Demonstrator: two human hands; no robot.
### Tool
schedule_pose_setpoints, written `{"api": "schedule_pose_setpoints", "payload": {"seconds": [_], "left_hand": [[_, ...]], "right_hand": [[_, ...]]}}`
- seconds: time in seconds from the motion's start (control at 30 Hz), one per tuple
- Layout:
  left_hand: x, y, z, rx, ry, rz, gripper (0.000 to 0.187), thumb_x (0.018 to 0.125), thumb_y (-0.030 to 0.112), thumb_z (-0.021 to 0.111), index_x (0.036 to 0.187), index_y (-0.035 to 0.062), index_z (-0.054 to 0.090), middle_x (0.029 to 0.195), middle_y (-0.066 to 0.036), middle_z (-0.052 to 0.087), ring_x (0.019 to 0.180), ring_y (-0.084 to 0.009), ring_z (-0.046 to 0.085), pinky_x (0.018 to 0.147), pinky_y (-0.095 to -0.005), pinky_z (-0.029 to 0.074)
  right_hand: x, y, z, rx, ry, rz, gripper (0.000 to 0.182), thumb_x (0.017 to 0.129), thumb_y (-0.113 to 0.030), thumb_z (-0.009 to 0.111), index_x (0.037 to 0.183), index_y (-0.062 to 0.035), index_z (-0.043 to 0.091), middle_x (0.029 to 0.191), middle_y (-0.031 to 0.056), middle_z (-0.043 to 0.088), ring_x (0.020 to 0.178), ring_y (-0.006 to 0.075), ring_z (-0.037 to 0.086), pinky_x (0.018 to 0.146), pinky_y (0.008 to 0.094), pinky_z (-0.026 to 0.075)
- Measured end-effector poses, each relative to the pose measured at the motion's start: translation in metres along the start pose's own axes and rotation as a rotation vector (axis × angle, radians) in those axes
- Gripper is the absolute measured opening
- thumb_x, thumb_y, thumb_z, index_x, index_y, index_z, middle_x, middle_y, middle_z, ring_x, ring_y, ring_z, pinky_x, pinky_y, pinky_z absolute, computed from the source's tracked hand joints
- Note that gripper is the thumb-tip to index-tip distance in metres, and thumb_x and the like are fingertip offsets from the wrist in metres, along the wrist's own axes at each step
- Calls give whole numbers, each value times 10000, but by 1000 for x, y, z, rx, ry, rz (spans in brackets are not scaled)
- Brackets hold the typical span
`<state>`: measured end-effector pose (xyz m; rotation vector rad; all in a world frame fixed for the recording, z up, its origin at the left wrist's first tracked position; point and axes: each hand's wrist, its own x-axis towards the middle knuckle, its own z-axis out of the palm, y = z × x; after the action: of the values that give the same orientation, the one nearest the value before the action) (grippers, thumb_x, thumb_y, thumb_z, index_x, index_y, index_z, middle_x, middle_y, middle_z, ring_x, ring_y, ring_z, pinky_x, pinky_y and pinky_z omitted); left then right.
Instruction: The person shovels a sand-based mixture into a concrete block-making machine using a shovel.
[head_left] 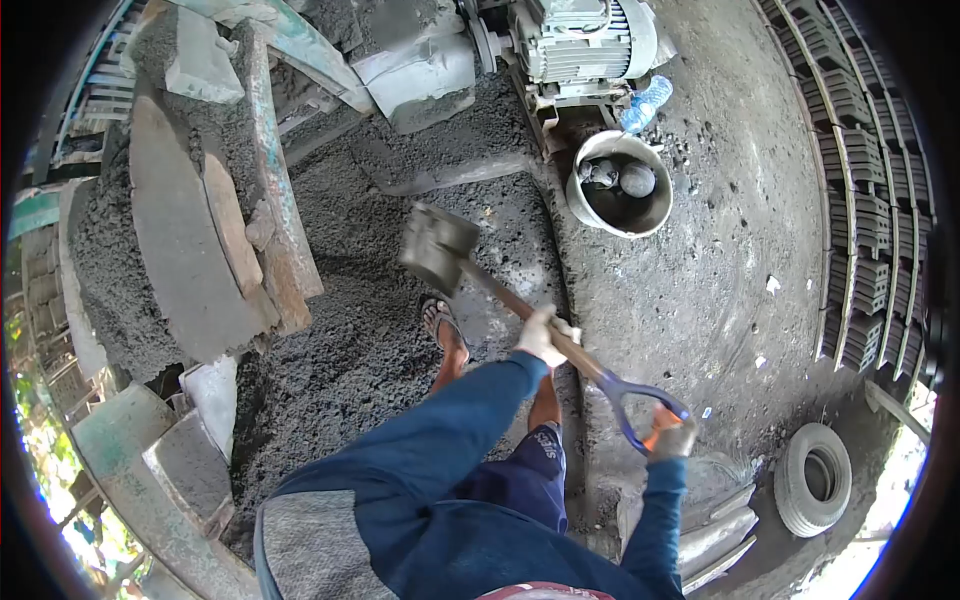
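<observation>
A shovel [503, 293] stretches across the middle of the head view, its metal blade toward the upper left. My left hand [547, 337], in a pale glove, is wrapped round its wooden shaft. At the other end, my right hand [672, 438], gloved too, is closed on the orange grip of the blue D-shaped handle. Nothing heaped shows on the slightly blurred blade, which overlaps the dark, crumbly material [340, 300] on the floor. One sandalled foot [444, 322] stands just below the blade.
A bucket [650, 215] with round lumps inside stands at the upper right, below an electric motor [585, 45] and a blue plastic bottle [648, 103]. Metal machinery [190, 220] rises at left. Racks of stacked blocks [855, 205] line the right; a tyre [790, 480] lies lower right.
</observation>
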<state>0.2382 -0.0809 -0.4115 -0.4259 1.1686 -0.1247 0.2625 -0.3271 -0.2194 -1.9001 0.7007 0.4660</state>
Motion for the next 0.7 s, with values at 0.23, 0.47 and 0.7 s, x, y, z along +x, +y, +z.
{"api": "schedule_pose_setpoints", "payload": {"seconds": [0.23, 0.47, 0.7], "left_hand": [[74, 6, -13, -86, 88, -109, 260, 939, 261, 585, 735, 158, 461, 558, -1, 450, 522, -195, 487, 664, -454, 508], [30, 345, -70, 287, -133, 252, 207, 923, 208, 550, 751, 124, 474, 604, -28, 455, 567, -215, 501, 596, -417, 528], [25, 277, -68, 139, 93, 515, 232, 909, 144, 598, 729, 137, 451, 558, 13, 416, 485, -155, 428, 536, -336, 478]], "right_hand": [[19, -22, 34, -125, 55, 97, 151, 832, -21, 700, 966, 25, 646, 816, 46, 649, 676, 135, 589, 604, 290, 482], [19, 98, 329, -270, -312, -295, 197, 825, -207, 665, 947, -53, 657, 786, 67, 667, 703, 197, 648, 636, 341, 529], [22, 102, 283, 124, -351, 139, 105, 799, -89, 685, 879, -44, 634, 632, 68, 614, 422, 184, 570, 367, 350, 443]]}}
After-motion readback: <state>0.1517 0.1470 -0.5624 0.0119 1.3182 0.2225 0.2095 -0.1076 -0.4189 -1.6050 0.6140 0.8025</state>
